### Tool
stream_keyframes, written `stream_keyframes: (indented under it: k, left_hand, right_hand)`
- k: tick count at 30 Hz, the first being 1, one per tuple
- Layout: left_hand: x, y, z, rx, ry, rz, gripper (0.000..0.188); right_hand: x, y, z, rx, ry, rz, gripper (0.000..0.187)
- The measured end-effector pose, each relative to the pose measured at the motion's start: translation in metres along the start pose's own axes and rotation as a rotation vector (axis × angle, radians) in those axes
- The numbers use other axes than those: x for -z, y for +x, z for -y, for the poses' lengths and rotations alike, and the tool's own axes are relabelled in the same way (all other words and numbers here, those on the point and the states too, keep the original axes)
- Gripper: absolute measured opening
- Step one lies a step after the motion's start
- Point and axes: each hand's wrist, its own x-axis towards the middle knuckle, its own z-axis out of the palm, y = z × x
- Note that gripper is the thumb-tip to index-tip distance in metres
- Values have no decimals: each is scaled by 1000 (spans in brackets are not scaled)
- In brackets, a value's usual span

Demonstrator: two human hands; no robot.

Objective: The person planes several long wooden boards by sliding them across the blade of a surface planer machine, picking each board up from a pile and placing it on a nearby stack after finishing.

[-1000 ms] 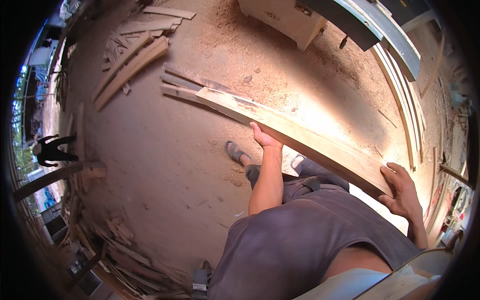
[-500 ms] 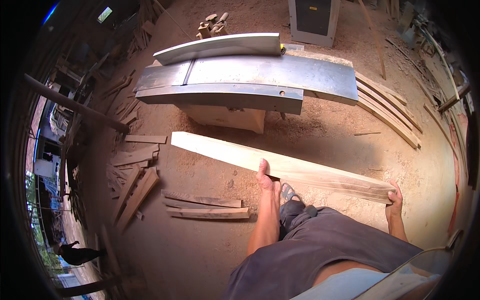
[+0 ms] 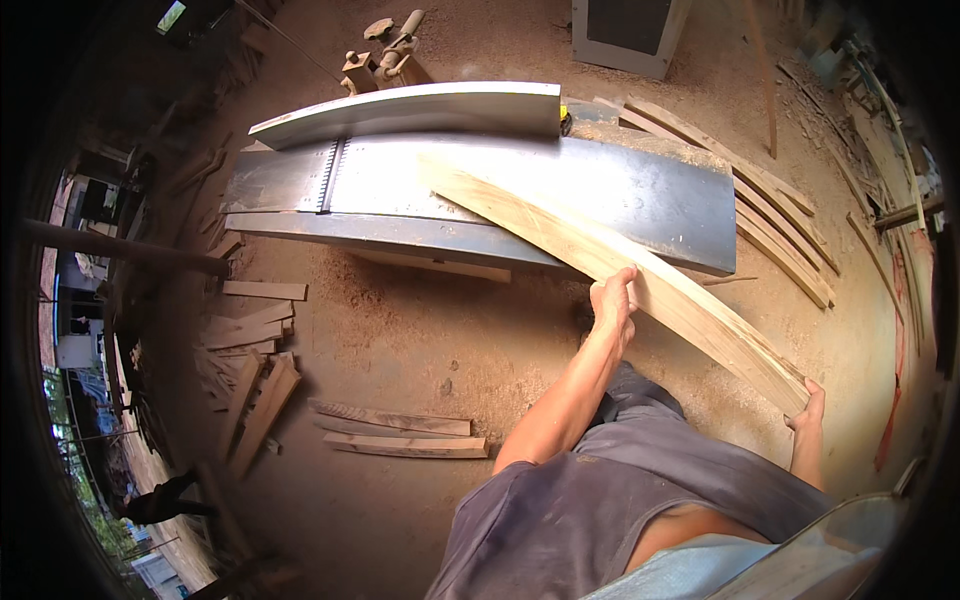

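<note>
A long pale wooden board (image 3: 560,228) slants from the jointer's metal table down toward me at the right. My left hand (image 3: 614,304) grips its near edge around the middle, thumb on top and fingers underneath. At the board's near right end, my right hand (image 3: 806,410) is closed around the corner. The board's far end lies over the bed of the jointer (image 3: 650,210); whether it touches the metal I cannot tell. Left of that end is the dark slot of the cutter head (image 3: 330,178). The upright fence (image 3: 440,112) runs along the table's far side.
Long planks (image 3: 790,250) lie on the floor right of the jointer. Short wood pieces (image 3: 265,400) are piled at the left, and a few strips (image 3: 400,445) lie nearer me. A grey cabinet (image 3: 630,35) stands at the back. Sawdust covers much of the floor.
The board's far end has swung up and away from me, from above the floor to over the jointer table. Both hands still hold it, and the view has moved closer to the machine.
</note>
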Motion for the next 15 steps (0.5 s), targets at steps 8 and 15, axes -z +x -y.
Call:
stream_keyframes:
  k: [8, 15]
  left_hand:
    - [0, 134, -162, -811, 795, -552, 81]
    - [17, 266, -273, -882, 1186, -962, 60]
  right_hand:
    - [-182, 44, 126, -50, -613, 272, 48]
    - [-342, 6, 166, 395, -991, 404, 45]
